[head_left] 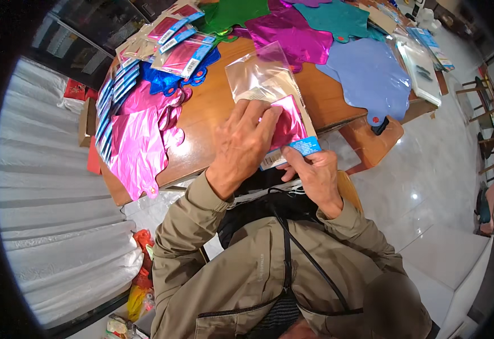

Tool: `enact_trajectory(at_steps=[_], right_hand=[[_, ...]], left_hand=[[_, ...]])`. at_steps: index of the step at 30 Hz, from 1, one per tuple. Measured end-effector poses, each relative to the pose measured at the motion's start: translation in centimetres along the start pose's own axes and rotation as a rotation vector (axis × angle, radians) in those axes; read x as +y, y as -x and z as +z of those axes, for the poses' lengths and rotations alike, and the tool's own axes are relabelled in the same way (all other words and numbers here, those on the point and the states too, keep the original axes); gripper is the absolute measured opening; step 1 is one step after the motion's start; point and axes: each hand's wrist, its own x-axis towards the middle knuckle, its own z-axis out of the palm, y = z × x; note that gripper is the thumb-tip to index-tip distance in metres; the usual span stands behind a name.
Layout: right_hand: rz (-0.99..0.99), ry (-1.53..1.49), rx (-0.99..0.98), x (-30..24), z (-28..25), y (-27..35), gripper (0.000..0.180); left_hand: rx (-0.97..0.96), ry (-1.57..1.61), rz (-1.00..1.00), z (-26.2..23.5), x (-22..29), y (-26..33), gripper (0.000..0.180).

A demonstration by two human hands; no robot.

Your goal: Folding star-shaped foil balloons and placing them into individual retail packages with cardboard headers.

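At the table's near edge I have a clear plastic packet (256,73) with a brown backing, a blue printed label strip (306,147) and a folded pink foil balloon (288,127). My left hand (240,138) lies over the packet, its fingers bent and pressed together at the left side of the pink foil. What its fingertips grip is partly hidden. Thumb on top, my right hand (316,172) pinches the lower edge of the packet at the blue strip. The packet's open or sealed end cannot be made out.
Finished-looking packets (184,53) with pink foil pile up at the far left, beside more stacked packets (114,93). Flat foil balloons lie around: pink (139,147), blue (165,79), green (233,16), magenta (292,34), teal (337,20), lavender (371,76). Clear bags (419,73) sit at right.
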Motion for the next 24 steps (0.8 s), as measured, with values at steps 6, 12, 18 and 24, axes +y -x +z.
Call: enact_trajectory(at_steps=[6, 12, 18, 24], right_hand=[[-0.004, 0.001, 0.015, 0.1, 0.2, -0.2, 0.026], [0.008, 0.049, 0.022, -0.1, 0.5, -0.1, 0.022], [-0.029, 0.025, 0.015, 0.5, 0.9, -0.2, 0.022], [-0.037, 0.090, 0.026, -0.3, 0.9, 0.0, 0.023]], left_hand=[[0.027, 0.025, -0.082, 0.2, -0.1, 0.7, 0.024], [0.029, 0.078, -0.080, -0.2, 0.2, 0.9, 0.027], [-0.015, 0.060, -0.067, 0.0, 0.5, 0.7, 0.026], [0.105, 0.138, 0.062, 0.7, 0.7, 1.3, 0.026]])
